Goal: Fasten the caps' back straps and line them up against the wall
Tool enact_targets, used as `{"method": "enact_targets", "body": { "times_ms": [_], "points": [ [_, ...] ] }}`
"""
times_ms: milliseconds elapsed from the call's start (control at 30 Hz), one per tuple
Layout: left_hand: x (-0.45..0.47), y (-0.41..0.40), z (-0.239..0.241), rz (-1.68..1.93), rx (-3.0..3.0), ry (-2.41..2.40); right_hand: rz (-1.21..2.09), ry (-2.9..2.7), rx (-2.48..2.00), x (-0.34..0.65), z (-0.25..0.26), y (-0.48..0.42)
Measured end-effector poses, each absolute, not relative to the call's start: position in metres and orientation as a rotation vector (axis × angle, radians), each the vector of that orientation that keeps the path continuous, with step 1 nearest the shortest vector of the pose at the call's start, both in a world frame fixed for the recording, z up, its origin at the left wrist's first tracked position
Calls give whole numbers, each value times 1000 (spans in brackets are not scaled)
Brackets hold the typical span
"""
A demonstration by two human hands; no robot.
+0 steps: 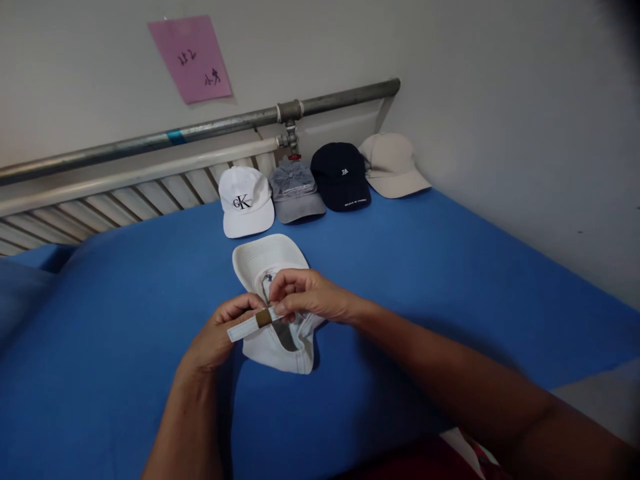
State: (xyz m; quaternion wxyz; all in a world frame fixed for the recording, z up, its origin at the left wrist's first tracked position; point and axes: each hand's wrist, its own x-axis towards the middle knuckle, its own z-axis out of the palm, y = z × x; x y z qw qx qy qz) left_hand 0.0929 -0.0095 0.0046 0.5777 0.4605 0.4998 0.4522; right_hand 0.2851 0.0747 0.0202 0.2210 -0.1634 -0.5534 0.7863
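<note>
A pale whitish baseball cap [277,353] lies upturned on the blue surface, its brim [270,252] pointing away from me and its inside showing. Across its back opening runs the cap's adjustment strap [243,329], with a brownish buckle [263,318] on it. My left hand [215,333] grips the strap near the buckle, thumb along it. On the other side of the buckle, my right hand [305,293] pinches the strap between thumb and fingers. Part of the cap's inside is hidden behind my hands.
Along the far edge stand a white cap [247,193], a grey cap [296,190], a dark navy cap [341,175] and a beige cap [395,163]. Behind them are a white radiator [165,179] and a metal pipe [230,125]. A pink paper [193,60] hangs on the wall.
</note>
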Motion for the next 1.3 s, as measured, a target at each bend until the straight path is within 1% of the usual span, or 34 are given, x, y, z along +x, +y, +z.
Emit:
{"method": "enact_targets", "body": {
  "times_ms": [467,667,800,867,933,1033,1167,1300],
  "points": [
    [100,-11,11,1088,1110,1186,2069,-1541,-493,283,24,68],
    [104,-10,17,1060,1015,1218,2104,-1708,-583,289,28,71],
    [105,-8,24,1265,927,1154,2187,-1518,-526,292,20,81],
    [103,-8,25,1295,893,1084,2262,-1393,-536,291,15,86],
    [100,-9,24,1273,885,1040,2321,-1331,-564,290,11,89],
    [95,-11,20,1242,985,1121,2319,-1346,-579,288,7,90],
    [94,-13,20,1106,1195,1227,2190,-1472,-563,286,7,85],
    [98,-14,28,1019,1244,1262,2095,-1569,-568,286,10,83]
  ]
}}
